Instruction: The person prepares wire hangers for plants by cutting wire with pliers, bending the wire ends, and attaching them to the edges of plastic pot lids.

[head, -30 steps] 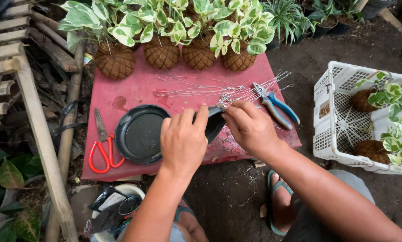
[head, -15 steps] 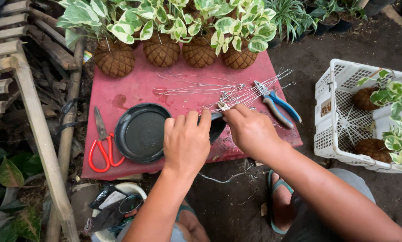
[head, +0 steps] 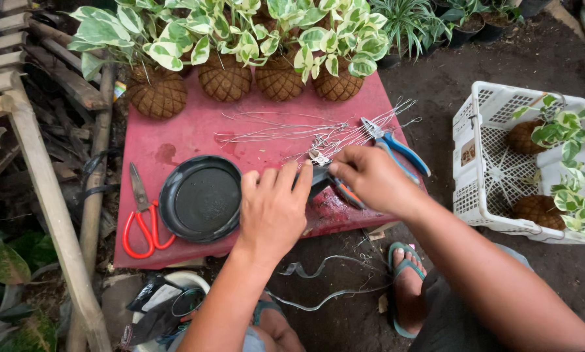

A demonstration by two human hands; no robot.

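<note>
A red board (head: 195, 140) carries a black dish (head: 201, 199), red-handled scissors (head: 141, 215) and blue-handled pliers (head: 397, 146); the leaves (head: 240, 32) are green-and-cream mottled, the crate (head: 495, 163) white.
</note>
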